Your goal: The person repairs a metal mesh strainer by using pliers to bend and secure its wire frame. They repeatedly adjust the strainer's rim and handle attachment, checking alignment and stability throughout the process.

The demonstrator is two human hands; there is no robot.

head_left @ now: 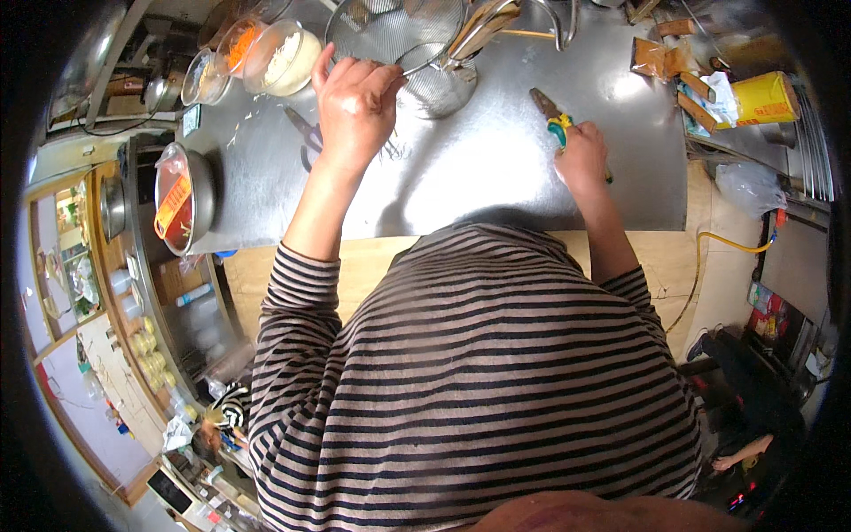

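My right hand [582, 158] is wrapped round a pair of pliers [559, 129] with green and yellow handles, its dark jaws pointing away from me over the steel table. Farther left, my left hand [356, 108] is raised with thumb and forefinger pinched at the dark wire edge of a small mesh strainer [443, 93]; the exact grip is partly hidden. Just beyond it lies a larger round mesh strainer [386, 34]. Scissors [307, 135] with dark handles rest beside my left wrist, and thin dark strands lie on the metal to its right.
At the far left stand clear bowls of white shreds [288, 62] and orange shreds [240, 46]. A metal bowl [204, 191] with a bag sits at the left table edge. A yellow packet [767, 97] and wooden-handled tools [697, 86] lie at the right. Another person [749, 417] is low at right.
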